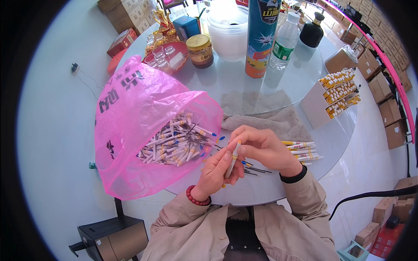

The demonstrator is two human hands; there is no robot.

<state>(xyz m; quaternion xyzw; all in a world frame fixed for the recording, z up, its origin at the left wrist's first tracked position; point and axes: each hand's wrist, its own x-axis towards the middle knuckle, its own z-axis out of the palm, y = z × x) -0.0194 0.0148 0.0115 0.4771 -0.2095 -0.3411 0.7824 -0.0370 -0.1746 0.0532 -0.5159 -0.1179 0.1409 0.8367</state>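
Both my hands hold one white pen with a yellow tip [232, 160] above the front of the round glass table [261, 191]. My left hand [216, 172] grips its lower barrel; my right hand [261, 147] pinches the upper end. A pink plastic bag [130, 108] lies open at my left, full of white and yellow pen parts [174, 141]. A few thin refills [257, 169] lie under my hands. Several finished pens [302, 150] lie to the right of my right wrist.
A grey cloth [265, 114] lies behind my hands. A white box of upright pens [333, 95] stands at the right. At the back stand a spray can [260, 37], water bottle [284, 41], jar [200, 51], plastic tubs [227, 30] and a red tray [167, 56]. Cardboard boxes line the floor.
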